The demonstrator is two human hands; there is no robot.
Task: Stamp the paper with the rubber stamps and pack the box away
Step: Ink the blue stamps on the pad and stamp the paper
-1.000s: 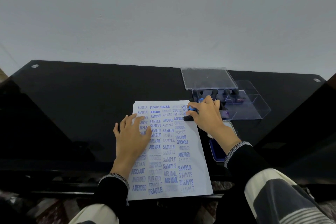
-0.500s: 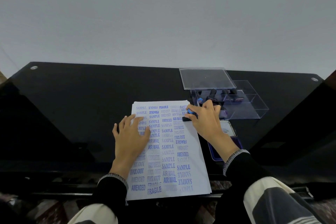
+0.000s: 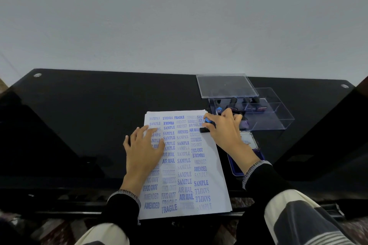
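Little has moved: the right hand [image 3: 223, 127] still grips the stamp [image 3: 208, 126], pressing it on the paper [image 3: 185, 165] at its top right edge, while the left hand [image 3: 144, 146] stays flat, fingers spread, pinning the sheet. Likely another imprint; the open box [image 3: 264, 113] awaits packing.

The white sheet of paper [image 3: 185, 165] lying on the black glass table [image 3: 99, 115] is covered with blue stamped words in rough columns: SAMPLE, FRAGILE, AMENDED, AIR MAIL, FAX OUT and EXPRESS. Some are crisp, as AMENDED and FRAGILE near the sheet's near edge; others are faint, and several SAMPLE and FRAGILE prints stand upside down. The small ink pad lid [image 3: 248, 141] by the sheet's right edge bears print too small to read.
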